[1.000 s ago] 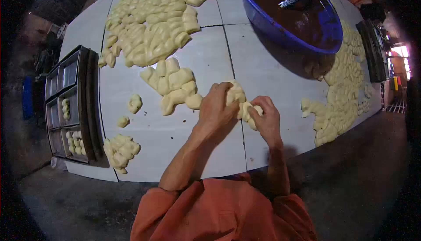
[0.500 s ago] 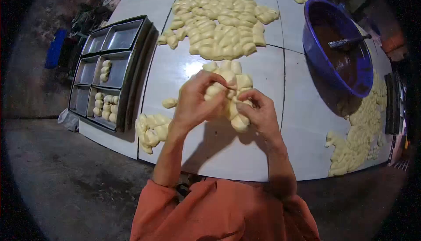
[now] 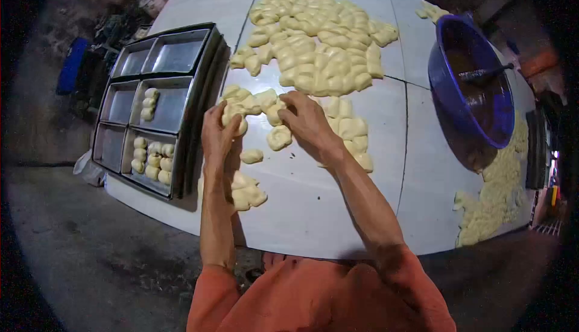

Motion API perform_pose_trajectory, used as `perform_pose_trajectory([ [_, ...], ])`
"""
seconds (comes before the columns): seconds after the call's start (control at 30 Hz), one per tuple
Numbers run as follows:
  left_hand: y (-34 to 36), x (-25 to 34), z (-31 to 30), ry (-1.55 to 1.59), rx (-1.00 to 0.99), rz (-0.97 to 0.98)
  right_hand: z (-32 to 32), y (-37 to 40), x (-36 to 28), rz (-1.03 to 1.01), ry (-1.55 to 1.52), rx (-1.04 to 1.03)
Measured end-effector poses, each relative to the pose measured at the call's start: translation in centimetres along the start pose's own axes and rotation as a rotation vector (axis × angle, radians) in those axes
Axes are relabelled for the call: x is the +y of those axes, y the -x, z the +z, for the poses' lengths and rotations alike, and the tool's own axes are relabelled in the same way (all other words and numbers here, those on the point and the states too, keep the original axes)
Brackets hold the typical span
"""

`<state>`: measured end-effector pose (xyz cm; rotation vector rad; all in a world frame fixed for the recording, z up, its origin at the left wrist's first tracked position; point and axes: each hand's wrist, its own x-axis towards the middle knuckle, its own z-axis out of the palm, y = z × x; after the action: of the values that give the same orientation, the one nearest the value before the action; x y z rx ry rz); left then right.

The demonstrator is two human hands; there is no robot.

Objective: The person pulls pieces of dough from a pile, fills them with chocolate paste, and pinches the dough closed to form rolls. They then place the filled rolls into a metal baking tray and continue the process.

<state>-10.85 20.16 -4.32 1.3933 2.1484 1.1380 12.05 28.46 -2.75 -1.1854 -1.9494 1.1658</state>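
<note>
A joined clump of pale dough pieces (image 3: 246, 99) spans the space between my two hands, over the white table. My left hand (image 3: 218, 131) grips its left end, thumb and fingers curled round the dough. At the right end, my right hand (image 3: 306, 119) has its fingertips closed on a dough piece (image 3: 274, 113). Just below sits a round dough piece (image 3: 279, 138) with a dimpled top. A small loose dough piece (image 3: 251, 156) lies nearer me, and another dough clump (image 3: 244, 192) is partly hidden by my left forearm. To the right of my right hand rests a dough slab (image 3: 351, 130).
Metal baking pans (image 3: 149, 108) stand at the left, two holding dough balls. A large sheet of dough pieces (image 3: 319, 42) covers the table's far side. At the right is a blue basin (image 3: 443, 84) with a brown-coated inside and a brush (image 3: 482, 73), near more dough (image 3: 497, 193).
Both hands have moved left and slightly up with a clump of dough, and are farther apart. A dough slab now lies on the table to their right. The camera view has shifted slightly.
</note>
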Motion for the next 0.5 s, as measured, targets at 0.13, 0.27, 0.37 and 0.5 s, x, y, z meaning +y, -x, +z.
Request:
perform_pose_trajectory([
  [0.13, 0.2, -1.7, -0.5, -0.412, -0.019, 0.266, -4.7, 4.6, -1.8, 0.044, -0.122, 0.03],
  [0.27, 1.1, -2.0, -0.2, -0.293, -0.049, 0.041, -13.2, 11.9, 4.7, 0.095, 0.084, 0.529],
  [0.37, 2.2, -1.0, -2.5, -0.351, -0.051, 0.132, -22.9, 19.1, 12.4, 0.293, 0.395, 0.914],
  [0.5, 4.2, 1.2, -3.7, -0.243, -0.039, 0.115, -33.6, 26.1, 17.9, 0.511, 1.071, 0.946],
])
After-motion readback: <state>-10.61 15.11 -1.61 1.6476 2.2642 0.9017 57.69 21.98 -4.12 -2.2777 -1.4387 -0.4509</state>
